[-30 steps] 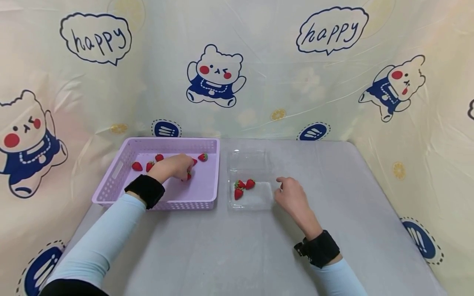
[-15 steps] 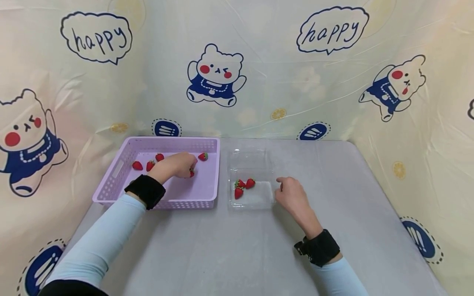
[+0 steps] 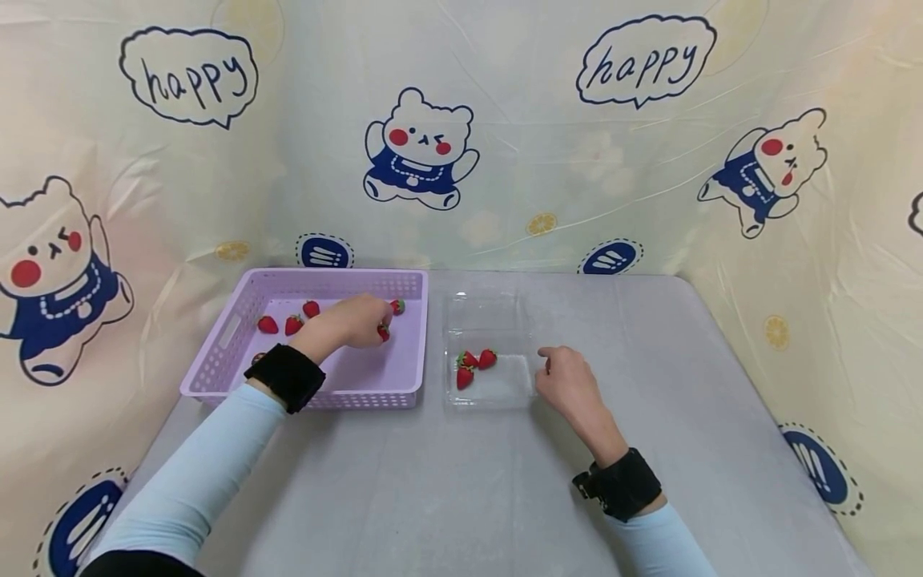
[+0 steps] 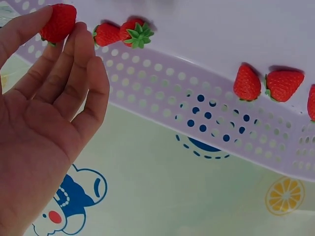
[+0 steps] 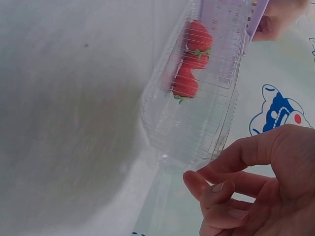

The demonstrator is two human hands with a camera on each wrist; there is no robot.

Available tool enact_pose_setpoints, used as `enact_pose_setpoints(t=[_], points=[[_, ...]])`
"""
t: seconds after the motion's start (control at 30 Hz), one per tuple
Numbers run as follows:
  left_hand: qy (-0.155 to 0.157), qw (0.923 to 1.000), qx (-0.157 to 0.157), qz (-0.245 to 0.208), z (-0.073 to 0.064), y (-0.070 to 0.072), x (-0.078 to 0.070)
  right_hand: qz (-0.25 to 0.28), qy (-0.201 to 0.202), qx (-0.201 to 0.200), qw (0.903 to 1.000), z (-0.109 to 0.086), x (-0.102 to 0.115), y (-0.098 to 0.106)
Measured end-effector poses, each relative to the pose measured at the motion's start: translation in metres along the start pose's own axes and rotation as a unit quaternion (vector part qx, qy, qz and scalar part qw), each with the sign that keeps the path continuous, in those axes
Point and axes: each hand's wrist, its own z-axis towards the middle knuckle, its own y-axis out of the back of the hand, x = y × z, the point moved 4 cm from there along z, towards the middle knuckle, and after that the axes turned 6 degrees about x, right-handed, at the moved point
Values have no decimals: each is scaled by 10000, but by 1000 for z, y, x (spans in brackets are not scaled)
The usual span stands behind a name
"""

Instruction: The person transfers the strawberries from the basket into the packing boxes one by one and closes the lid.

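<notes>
Had pale blue sleeves (image 3: 195,457) up front, over a gray tabletop (image 3: 433,497). Wore a black band (image 3: 284,377) round each wrist. Put the right hand (image 3: 570,385) right by the right side of a clear box (image 3: 513,385), with fingers loosely bent. Could not tell touching from almost touching there. Saw three red berries (image 3: 465,377) in the box, bunched to the left, and the clear lid (image 3: 485,312) laid open behind. Held one berry (image 3: 384,332) in the left hand (image 3: 353,320), pinched between thumb and fingertips, over the right part of a purple basket (image 3: 368,399), near the box. Saw more berries (image 3: 268,324) lying in the basket, mostly left of that hand, with one just past the fingertips. Saw a pale cloth (image 3: 519,176) at the very back, with bears (image 3: 418,152) and "happy" bubbles (image 3: 187,78) on it.
</notes>
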Motion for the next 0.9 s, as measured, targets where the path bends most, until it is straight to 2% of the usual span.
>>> enact_pose_setpoints(t=[0.43, 0.63, 0.9], points=[[-297, 9978, -577, 159, 3, -1, -10, 0, -100, 121, 9999, -2, -3, 0], [-239, 9965, -771, 232, 0, 2, -16, -44, -103, 112, 9999, -2, -3, 0], [-365, 9930, -1086, 298, -6, 8, -30, -9, -96, 133, 9999, -3, -2, -1]])
